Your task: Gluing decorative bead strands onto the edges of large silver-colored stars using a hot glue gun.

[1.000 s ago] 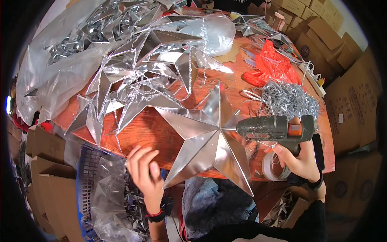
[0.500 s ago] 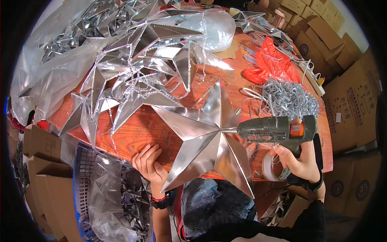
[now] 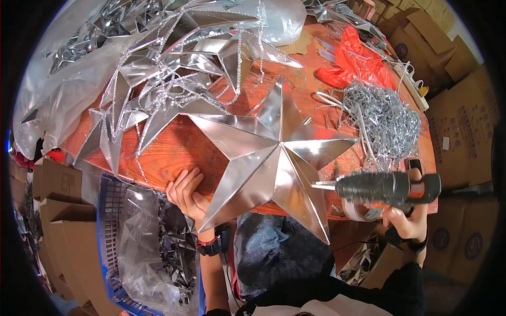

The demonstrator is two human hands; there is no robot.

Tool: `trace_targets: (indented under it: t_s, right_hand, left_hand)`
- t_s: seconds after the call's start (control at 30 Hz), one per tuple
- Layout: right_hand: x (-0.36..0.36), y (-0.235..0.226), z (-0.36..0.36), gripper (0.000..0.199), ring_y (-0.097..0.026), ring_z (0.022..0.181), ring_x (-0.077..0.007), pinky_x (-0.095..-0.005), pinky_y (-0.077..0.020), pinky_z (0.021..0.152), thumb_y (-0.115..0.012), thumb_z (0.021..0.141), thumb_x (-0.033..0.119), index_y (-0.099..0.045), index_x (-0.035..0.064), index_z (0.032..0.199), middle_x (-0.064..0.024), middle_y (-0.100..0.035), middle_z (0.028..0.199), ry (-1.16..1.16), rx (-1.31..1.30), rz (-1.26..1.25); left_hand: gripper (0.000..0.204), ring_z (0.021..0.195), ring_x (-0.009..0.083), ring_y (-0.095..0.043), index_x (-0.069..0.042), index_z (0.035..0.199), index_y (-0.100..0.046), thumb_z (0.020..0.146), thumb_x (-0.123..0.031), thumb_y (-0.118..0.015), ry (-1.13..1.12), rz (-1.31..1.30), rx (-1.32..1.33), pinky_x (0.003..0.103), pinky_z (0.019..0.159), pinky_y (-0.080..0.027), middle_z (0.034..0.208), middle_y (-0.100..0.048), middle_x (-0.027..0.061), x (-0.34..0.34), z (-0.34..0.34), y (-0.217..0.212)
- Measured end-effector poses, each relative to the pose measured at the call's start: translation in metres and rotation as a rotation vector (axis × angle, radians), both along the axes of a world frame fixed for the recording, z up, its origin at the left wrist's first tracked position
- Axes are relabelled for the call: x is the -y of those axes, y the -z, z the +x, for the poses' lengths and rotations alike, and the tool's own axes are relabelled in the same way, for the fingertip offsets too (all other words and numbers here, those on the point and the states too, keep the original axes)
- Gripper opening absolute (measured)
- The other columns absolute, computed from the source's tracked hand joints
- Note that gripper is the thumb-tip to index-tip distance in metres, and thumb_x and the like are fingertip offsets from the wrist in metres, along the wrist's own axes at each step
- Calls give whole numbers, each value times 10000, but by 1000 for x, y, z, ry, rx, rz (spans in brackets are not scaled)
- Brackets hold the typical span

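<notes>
Right hand: the right hand (image 3: pixel 410 220) has its fingers closed around the handle of one glue gun (image 3: pixel 377 188), which hides part of them.
Nozzle: at the right edge of the star's lower-right point; contact cannot be told.
Left hand: the left hand (image 3: pixel 187 194) has bent fingers at the near edge of the wooden counter (image 3: pixel 168 162); whether they grip anything cannot be told.
Large star: one five-pointed silver star (image 3: pixel 275 151), over the near edge, two lower points jutting past it.
Tinsel-trimmed stars: several silver-corded stars (image 3: pixel 229 58), overlapping too much to count.
Blue basket: one blue basket (image 3: pixel 109 231), holding clear plastic (image 3: pixel 138 253) and dark silvery pieces (image 3: pixel 176 258), uncountable.
Clear sack: a clear sack (image 3: pixel 63 100) of silver pieces, cut off above.
Right side: one red bag (image 3: pixel 361 66), one tinsel heap (image 3: pixel 382 126).
Tape roll: one tape roll (image 3: pixel 363 213), mostly hidden behind the gun.
</notes>
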State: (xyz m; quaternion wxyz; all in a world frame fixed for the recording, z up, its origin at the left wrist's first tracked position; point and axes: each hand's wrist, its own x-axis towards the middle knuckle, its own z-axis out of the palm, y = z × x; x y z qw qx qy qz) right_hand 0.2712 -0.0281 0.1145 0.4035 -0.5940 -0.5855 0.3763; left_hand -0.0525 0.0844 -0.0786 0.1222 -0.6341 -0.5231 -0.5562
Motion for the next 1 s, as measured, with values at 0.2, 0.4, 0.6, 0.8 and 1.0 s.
trace_targets:
  t_s: [0.2,0.4,0.6,0.8,1.0]
  right_hand:
    - [10,5,14,397,-594,843,-214,-306,-454,718,-713,702,89,-554,-95,1016,-152,-571,965,-229,114,102]
    - [8,5,14,421,-598,830,-205,-299,-457,698,-752,667,105,-574,-74,1004,-155,-579,959,-278,332,261]
    - [12,1,10,419,-604,795,-204,-294,-458,682,-765,661,127,-580,-60,987,-150,-591,934,-190,340,151]
    - [14,3,11,453,-611,778,-196,-291,-462,675,-792,648,174,-577,-59,971,-148,-604,900,-181,360,184]
    - [26,-6,20,503,-628,698,-197,-293,-476,642,-820,595,222,-583,-52,943,-142,-645,802,-173,267,40]
  left_hand:
    - [428,998,220,-581,-77,852,-621,951,-301,-270,-40,31,-27,396,983,-279,929,-659,46,-2,-1,2]
    - [429,979,224,-591,-74,836,-623,951,-292,-272,-57,21,-30,396,980,-288,920,-660,48,-2,1,-1]
    - [425,974,224,-593,-71,831,-621,949,-288,-275,-62,21,-30,397,976,-290,909,-661,50,-1,2,-3]
    - [427,970,225,-591,-68,835,-619,948,-285,-269,-57,47,-54,399,978,-286,905,-660,54,-3,0,2]
    - [431,967,223,-587,-67,840,-618,949,-289,-265,-56,58,-50,401,982,-281,905,-659,61,-4,-1,4]
